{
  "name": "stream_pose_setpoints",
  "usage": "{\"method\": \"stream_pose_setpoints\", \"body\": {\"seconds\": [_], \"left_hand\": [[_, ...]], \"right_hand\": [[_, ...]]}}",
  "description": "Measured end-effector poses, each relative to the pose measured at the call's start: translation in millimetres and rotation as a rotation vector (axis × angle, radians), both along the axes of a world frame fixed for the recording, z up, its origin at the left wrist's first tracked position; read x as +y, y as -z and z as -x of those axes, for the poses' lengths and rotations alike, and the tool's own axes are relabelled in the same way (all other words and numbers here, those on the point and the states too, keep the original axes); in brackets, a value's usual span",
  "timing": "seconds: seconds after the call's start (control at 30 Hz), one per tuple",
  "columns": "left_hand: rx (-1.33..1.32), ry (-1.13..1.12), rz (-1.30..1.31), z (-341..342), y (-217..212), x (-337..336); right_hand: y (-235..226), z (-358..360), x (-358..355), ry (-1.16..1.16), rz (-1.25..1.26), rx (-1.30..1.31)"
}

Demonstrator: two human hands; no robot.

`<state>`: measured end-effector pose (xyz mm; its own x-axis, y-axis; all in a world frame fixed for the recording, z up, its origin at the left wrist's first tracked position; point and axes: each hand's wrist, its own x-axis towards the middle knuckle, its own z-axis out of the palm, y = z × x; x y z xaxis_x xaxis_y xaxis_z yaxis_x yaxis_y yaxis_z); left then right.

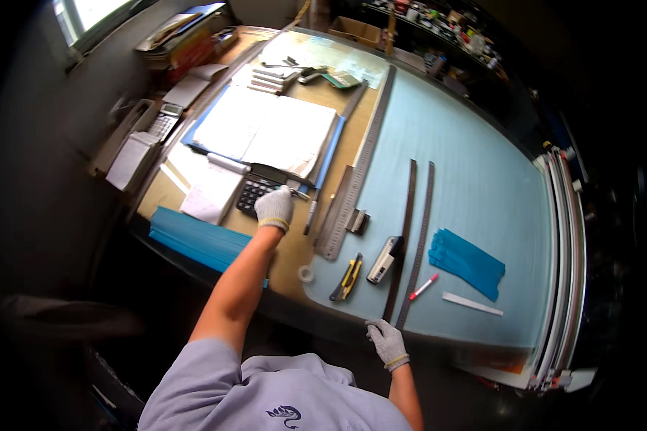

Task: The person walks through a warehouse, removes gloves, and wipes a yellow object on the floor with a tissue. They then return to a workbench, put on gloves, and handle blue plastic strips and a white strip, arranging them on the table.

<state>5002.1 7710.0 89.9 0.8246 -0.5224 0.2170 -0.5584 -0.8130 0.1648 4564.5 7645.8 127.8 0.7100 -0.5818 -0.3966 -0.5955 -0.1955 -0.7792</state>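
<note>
My left hand [274, 208], in a white knit glove, reaches out over a black calculator [255, 190] and closes on a small pen-like object beside it; I cannot tell exactly what. My right hand [387, 342], also gloved, rests with its fingers apart on the near edge of the pale blue cutting mat [474, 179], just below the near ends of two long dark metal rulers [410, 237].
On the mat lie a yellow utility knife [347, 277], a grey cutter [384, 259], a red marker [423, 286], a stack of blue strips [467, 261] and a white strip [471, 304]. A wide steel ruler [341, 215], open ledger [266, 131], blue sheets [198, 238] and tape roll [306, 273] sit left.
</note>
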Motion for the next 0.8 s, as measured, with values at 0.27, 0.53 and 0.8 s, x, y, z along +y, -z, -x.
{"method": "stream_pose_setpoints", "body": {"seconds": [0.27, 0.53, 0.8], "left_hand": [[0.398, 0.457, 0.187, 175.6, -77.1, 94.2], [1.314, 0.504, 0.621, 119.3, -82.9, 178.6], [1.017, 0.232, 0.445, -44.4, -83.7, 273.3]], "right_hand": [[-52.2, -119.2, 27.6, -0.007, -0.746, -0.467], [-54.4, -192.4, 79.2, -0.413, 0.009, -0.346], [-55.7, -364.4, 195.0, -0.698, 0.766, -0.197]]}}
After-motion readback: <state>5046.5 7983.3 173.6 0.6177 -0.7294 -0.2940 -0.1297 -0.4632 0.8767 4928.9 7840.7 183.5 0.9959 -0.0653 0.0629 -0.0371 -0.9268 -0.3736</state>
